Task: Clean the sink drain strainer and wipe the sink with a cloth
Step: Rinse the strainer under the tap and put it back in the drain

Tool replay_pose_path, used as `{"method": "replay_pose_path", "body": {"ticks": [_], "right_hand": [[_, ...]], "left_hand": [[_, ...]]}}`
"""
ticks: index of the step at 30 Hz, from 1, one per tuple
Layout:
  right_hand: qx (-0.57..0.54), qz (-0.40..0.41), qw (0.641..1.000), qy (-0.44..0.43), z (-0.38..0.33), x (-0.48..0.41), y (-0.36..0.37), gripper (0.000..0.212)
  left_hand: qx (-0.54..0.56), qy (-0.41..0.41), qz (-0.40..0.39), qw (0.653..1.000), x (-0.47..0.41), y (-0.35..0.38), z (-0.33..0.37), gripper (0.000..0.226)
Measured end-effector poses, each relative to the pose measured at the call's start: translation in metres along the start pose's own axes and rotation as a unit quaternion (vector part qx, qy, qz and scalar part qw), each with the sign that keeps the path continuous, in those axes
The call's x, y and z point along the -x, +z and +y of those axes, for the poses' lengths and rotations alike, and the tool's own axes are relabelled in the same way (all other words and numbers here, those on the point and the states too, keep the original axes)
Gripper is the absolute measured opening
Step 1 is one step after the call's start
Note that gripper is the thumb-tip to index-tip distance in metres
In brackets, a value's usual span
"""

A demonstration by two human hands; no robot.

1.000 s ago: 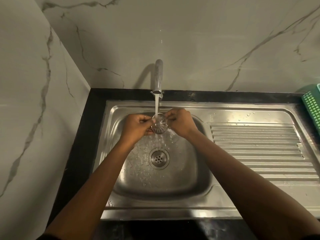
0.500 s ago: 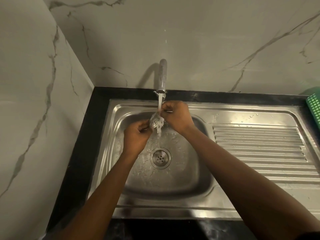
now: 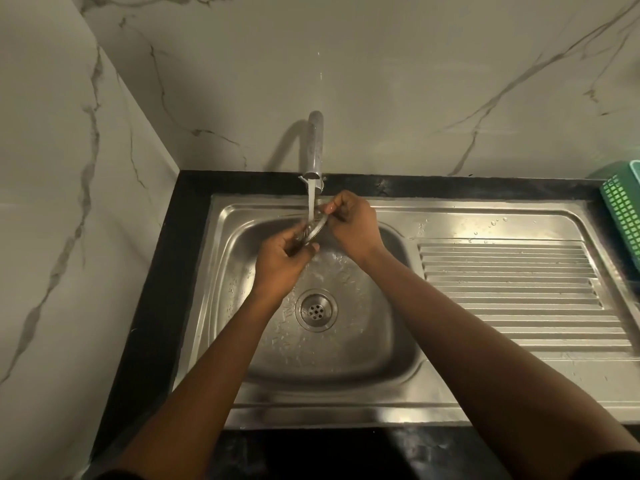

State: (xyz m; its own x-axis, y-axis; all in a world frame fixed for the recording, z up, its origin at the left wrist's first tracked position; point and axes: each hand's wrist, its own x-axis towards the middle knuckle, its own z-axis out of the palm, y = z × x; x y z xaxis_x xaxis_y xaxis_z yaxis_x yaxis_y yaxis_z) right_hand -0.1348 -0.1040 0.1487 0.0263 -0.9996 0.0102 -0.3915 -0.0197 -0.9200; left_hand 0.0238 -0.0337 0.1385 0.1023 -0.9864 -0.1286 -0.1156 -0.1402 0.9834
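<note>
two hands pinch the strainer (image 3: 317,231) between us and the faucet (image 3: 315,147): our left hand (image 3: 278,268) takes its near, lower rim, our right hand (image 3: 355,226) its far, upper rim, so it tilts under the water stream (image 3: 311,202). the drain (image 3: 316,309) lies below, nearer us, in the sink (image 3: 346,408); nothing stands between.

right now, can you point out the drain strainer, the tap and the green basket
drain strainer (image 3: 319,227): head view, on its metal rim.
tap (image 3: 314,147): head view, middle of the spout.
green basket (image 3: 623,209): head view, on its lattice wall at the right edge.
</note>
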Motion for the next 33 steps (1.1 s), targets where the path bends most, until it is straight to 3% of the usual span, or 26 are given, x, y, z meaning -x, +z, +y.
{"method": "replay_pose_path", "body": {"ticks": [10, 14, 17, 20, 27, 33], "right_hand": [[0.045, -0.121, 0.99, -0.05, -0.014, -0.005, -0.009, 0.042], [0.097, -0.101, 0.989, -0.042, -0.02, -0.01, -0.011, 0.03], [0.167, -0.106, 0.979, -0.044, -0.025, -0.011, -0.015, 0.015], [0.226, -0.127, 0.964, -0.053, -0.029, -0.01, -0.02, 0.017], [0.221, -0.143, 0.962, -0.077, -0.038, -0.009, -0.018, 0.004], [0.202, -0.135, 0.967, -0.08, -0.042, -0.012, -0.015, 0.006]], "left_hand": [[-0.026, 0.031, 0.057, 0.998, 0.004, -0.009, -0.011, 0.052], [-0.011, 0.021, 0.028, 0.999, 0.001, -0.003, -0.009, 0.028], [0.031, -0.029, -0.001, 0.999, 0.0, 0.002, -0.009, 0.018], [0.101, -0.088, -0.014, 0.991, -0.001, 0.005, -0.01, 0.021], [0.202, -0.2, 0.033, 0.958, -0.008, 0.005, -0.018, 0.021], [0.224, -0.206, 0.049, 0.951, -0.006, 0.01, -0.008, 0.023]]}}
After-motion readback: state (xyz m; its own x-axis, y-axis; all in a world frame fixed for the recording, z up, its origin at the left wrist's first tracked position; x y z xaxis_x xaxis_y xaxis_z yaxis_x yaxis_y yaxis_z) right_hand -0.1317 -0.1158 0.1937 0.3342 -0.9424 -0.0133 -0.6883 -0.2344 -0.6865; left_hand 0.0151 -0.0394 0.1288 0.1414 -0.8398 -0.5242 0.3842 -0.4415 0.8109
